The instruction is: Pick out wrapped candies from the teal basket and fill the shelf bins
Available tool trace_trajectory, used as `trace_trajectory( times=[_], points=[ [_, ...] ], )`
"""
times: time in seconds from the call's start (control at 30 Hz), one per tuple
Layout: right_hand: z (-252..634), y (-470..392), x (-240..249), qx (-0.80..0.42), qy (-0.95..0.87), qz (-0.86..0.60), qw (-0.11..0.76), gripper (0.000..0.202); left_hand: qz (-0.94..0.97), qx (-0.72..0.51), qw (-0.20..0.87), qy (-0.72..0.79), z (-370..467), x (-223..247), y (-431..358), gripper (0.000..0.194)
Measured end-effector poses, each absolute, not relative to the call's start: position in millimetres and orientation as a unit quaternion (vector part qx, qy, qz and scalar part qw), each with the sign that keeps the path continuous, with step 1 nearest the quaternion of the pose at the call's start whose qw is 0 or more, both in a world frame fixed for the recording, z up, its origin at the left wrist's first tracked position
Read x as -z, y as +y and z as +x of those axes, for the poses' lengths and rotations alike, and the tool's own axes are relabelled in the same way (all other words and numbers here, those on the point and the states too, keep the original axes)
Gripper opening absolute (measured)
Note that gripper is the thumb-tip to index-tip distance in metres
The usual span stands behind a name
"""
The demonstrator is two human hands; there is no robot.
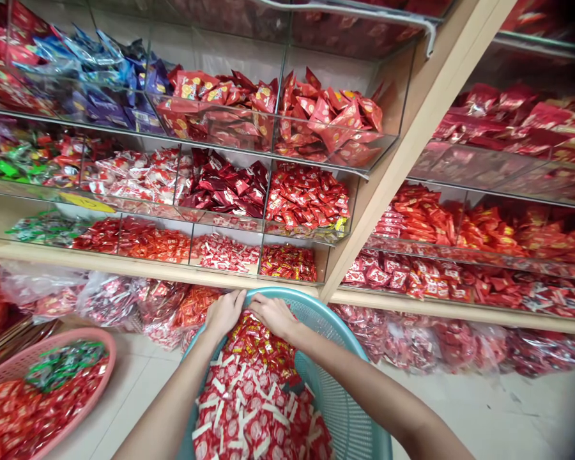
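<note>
The left hand (226, 313) and right hand (274, 314) are close together at the far side of a teal basket (338, 415); their fingertips are hard to make out. In it, red-and-yellow sweets (246, 338) lie beyond red-and-white sweets (263, 402). A pink basket (110, 361) on the floor (141, 377) to the left holds colourful packets (69, 365). Ahead, clear-fronted shelves (165, 263) bear mostly red packets (311, 199), with filled bags (108, 300) underneath.

Pink basket (10, 368) on tiled floor (137, 390), bagged sweets (412, 345) beneath the wooden shelving (406, 160)
</note>
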State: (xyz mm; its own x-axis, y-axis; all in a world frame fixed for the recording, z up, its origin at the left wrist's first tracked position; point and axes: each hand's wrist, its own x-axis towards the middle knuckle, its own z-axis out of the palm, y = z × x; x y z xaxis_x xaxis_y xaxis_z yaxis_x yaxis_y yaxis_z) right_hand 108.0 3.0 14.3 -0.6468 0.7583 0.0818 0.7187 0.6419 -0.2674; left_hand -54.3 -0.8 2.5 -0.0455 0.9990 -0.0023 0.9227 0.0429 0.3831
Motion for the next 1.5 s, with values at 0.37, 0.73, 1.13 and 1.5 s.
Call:
trace_trajectory(
  times=[0.37, 0.73, 1.13, 1.5],
  points=[
    [146, 12, -14, -0.405, -0.678, -0.513, 0.336, 0.039, 0.671, -0.137, 0.146, 0.713, -52, -7, -2, 0.063],
    [211, -17, 4, -0.726, -0.316, -0.474, 0.385, 0.025, 0.669, -0.155, 0.144, 0.712, -54, 1, -1, 0.062],
    [216, -40, 25, -0.552, -0.541, -0.537, 0.338, 0.025, 0.674, -0.145, 0.134, 0.712, -54, -3, -1, 0.06],
    [191, -41, 42, -0.256, -0.743, -0.55, 0.283, 0.046, 0.672, -0.146, 0.141, 0.712, -54, -2, -1, 0.058]
  ],
)
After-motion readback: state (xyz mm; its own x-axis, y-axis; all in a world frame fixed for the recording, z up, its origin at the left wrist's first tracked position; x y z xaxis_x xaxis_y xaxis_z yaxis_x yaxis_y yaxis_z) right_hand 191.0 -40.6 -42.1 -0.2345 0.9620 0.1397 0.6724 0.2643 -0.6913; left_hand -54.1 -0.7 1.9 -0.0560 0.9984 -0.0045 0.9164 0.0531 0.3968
